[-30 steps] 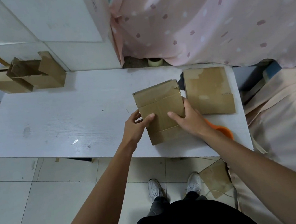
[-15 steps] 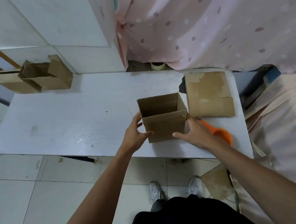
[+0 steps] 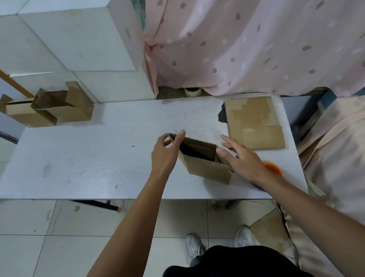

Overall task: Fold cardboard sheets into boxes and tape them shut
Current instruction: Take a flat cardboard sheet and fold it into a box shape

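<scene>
The person stands at a white table (image 3: 81, 163) and works on a small cardboard box (image 3: 207, 167) near the front edge, a little right of the middle. The box is open on top and it is skewed, so its opening looks like a narrow, slanted slot with a dark inside. It stands on the table and leans toward the right.

The left hand (image 3: 165, 155) pinches the far left corner of the box between the thumb and the fingers; the grip is narrow and it holds the cardboard edge. The right hand (image 3: 241, 160) is spread, with the fingers apart. Its fingertips touch the right end of the box near the rim, but it does not close around anything.

Just beside the right hand, toward the back, a flat sheet (image 3: 254, 125) of cardboard lies on the table near the right edge. Under the right wrist an orange thing (image 3: 273, 168) shows partly; I cannot tell what it is. In the far left corner of the table two boxes (image 3: 53, 107) stand with their flaps up, touching each other. A tape roll (image 3: 193, 91) sits behind the table, at the foot of a pink curtain (image 3: 267, 30) with spots. Below, the floor is tiled, and the person's white shoes (image 3: 218, 243) are visible.
</scene>
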